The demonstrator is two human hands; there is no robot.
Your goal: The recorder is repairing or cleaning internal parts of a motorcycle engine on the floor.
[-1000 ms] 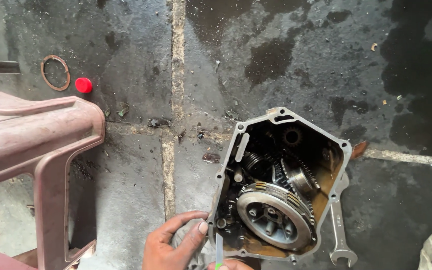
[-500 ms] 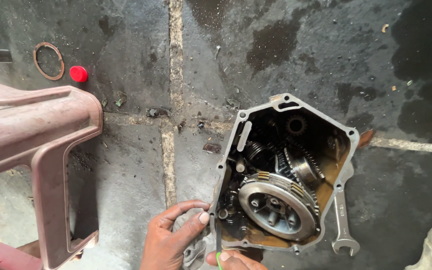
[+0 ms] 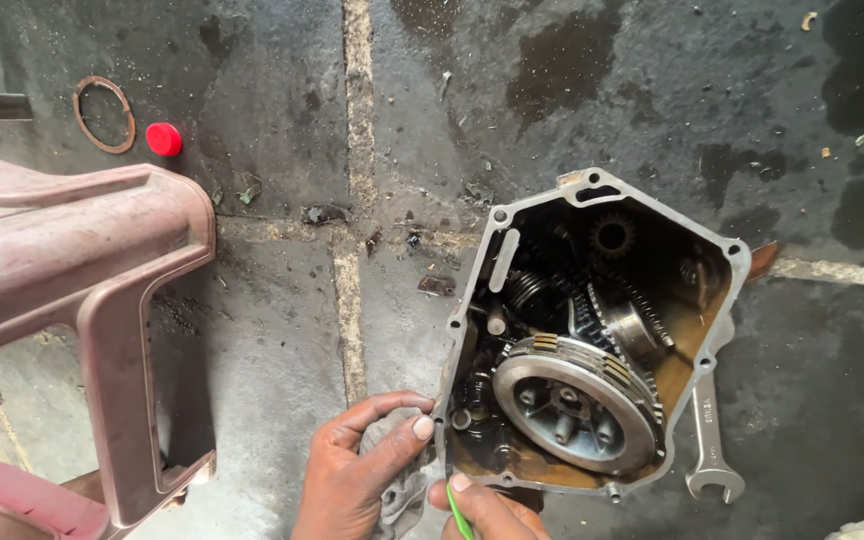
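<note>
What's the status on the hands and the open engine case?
Left hand on grey metal engine case rim. Right hand pinching thin green tool. Steel spanner alongside.

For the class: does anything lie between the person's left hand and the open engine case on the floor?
Nothing visible does. The left hand already has its fingertips against the lower left rim of the engine case. The right hand sits just below that rim, also unobstructed.
</note>
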